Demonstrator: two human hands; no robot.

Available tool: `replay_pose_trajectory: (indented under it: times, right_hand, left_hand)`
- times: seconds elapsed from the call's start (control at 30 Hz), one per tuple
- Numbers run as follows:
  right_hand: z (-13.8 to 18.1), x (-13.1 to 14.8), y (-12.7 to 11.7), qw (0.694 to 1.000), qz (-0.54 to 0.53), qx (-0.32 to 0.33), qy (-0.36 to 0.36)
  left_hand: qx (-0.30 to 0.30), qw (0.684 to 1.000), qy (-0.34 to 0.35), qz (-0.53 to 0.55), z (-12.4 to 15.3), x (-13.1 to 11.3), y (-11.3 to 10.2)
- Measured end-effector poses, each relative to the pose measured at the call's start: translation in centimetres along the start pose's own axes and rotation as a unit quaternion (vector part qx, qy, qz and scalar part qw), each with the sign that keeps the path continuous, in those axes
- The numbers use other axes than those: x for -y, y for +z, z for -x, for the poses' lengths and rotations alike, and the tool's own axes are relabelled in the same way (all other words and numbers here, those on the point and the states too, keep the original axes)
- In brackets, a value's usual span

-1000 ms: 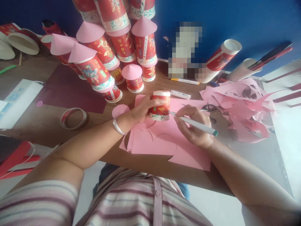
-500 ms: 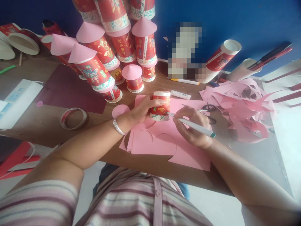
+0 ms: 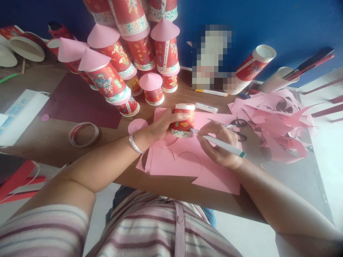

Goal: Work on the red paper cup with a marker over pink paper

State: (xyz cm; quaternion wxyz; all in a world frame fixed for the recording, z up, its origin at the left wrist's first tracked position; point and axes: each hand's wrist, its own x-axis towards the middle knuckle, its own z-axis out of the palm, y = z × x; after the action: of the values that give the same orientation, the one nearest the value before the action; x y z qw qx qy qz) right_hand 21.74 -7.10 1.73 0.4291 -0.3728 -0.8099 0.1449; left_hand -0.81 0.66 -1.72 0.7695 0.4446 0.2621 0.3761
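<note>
My left hand (image 3: 163,125) is closed around the left side of a red paper cup (image 3: 183,117), its thumb lying across the front. The cup has gold patterns and a white band with green leaf-like marks. A white marker (image 3: 221,144) with a green end is pinched in my right hand (image 3: 221,142); its tip is at the cup's lower right, by the white band. Beneath both hands lie pink paper sheets (image 3: 171,166) with curved cut edges. Scissors (image 3: 238,123) rest partly behind my right hand. A glue stick (image 3: 206,107) lies just behind the cup.
Stacked red cups with pink cone tops (image 3: 107,80) rise at the back left. Pink paper scraps (image 3: 281,125) pile up on the right, near a pen cup (image 3: 276,80) and a stack of cups (image 3: 253,67). A tape roll (image 3: 83,134) lies left of my forearm.
Almost nothing differs. The view has shifted very slightly; both hands keep their hold on the cup and marker, with the marker tip still at the cup's lower right.
</note>
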Motion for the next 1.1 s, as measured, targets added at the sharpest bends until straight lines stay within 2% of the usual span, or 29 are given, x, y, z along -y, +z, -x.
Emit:
replay_pose_trajectory:
  times: [0.33, 0.63, 0.87, 1.1]
  right_hand:
    - [0.18, -0.11, -0.14, 1.000, 0.006, 0.011, 0.026]
    - [-0.08, 0.04, -0.12, 1.000, -0.005, 0.003, 0.001]
    - [0.10, -0.12, -0.09, 0.999, -0.008, 0.009, 0.032]
    - [-0.08, -0.05, 0.04, 1.000, -0.009, 0.007, 0.017]
  left_hand:
    - [-0.002, 1.000, -0.006, -0.015, 0.05, -0.43, 0.40]
    - [-0.002, 1.000, -0.005, -0.006, 0.01, 0.03, 0.01]
    - [0.001, 1.000, -0.008, -0.019, 0.07, 0.12, 0.00]
    - [0.000, 1.000, -0.007, -0.028, 0.16, -0.08, 0.16]
